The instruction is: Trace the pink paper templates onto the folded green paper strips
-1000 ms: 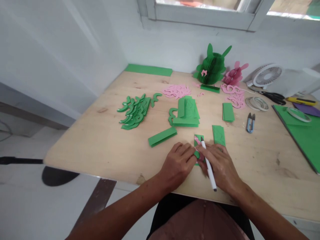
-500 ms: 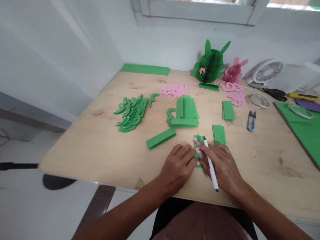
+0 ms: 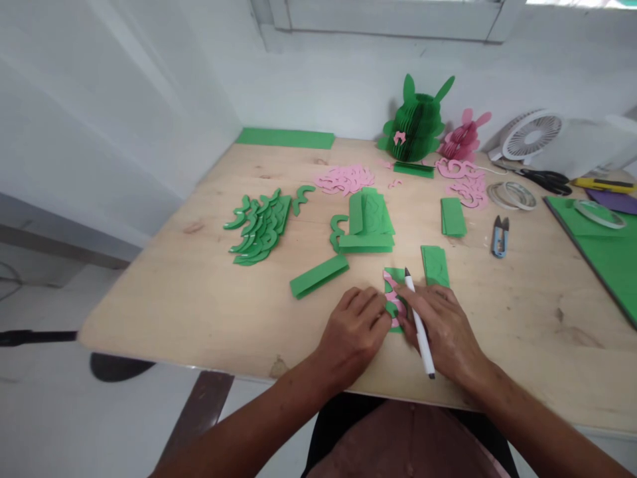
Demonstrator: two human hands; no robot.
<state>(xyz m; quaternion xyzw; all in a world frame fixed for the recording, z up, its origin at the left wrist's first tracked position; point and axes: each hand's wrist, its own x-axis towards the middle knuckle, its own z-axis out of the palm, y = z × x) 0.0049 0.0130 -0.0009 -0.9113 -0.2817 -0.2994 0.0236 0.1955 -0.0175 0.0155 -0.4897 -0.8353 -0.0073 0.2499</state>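
Note:
A pink wavy paper cutout [image 3: 389,284] lies on a small folded green paper piece [image 3: 397,273] at the table's front. My left hand [image 3: 355,330] is curled at the left edge of that piece, thumb and forefinger closed on it. From the other side my right hand [image 3: 442,325] presses the pink cutout with its fingertips. A white marker [image 3: 422,335] is held in the right hand, its dark tip pointing away from me and its other end toward me. Parts of the cutout and green piece are hidden under my fingers.
Folded green papers [image 3: 368,242] lie just beyond my hands, and stacked green cutouts [image 3: 261,229] sit left. Pink cutouts [image 3: 346,179], a green honeycomb paper figure [image 3: 415,126] and a white fan [image 3: 532,136] stand farther back. Blue thread snips [image 3: 500,238] and tape rolls [image 3: 517,198] are right.
The view has shifted slightly. Both hands stay at the green paper piece, and the pink cutout's lower part now lies a little flatter and shows more plainly.

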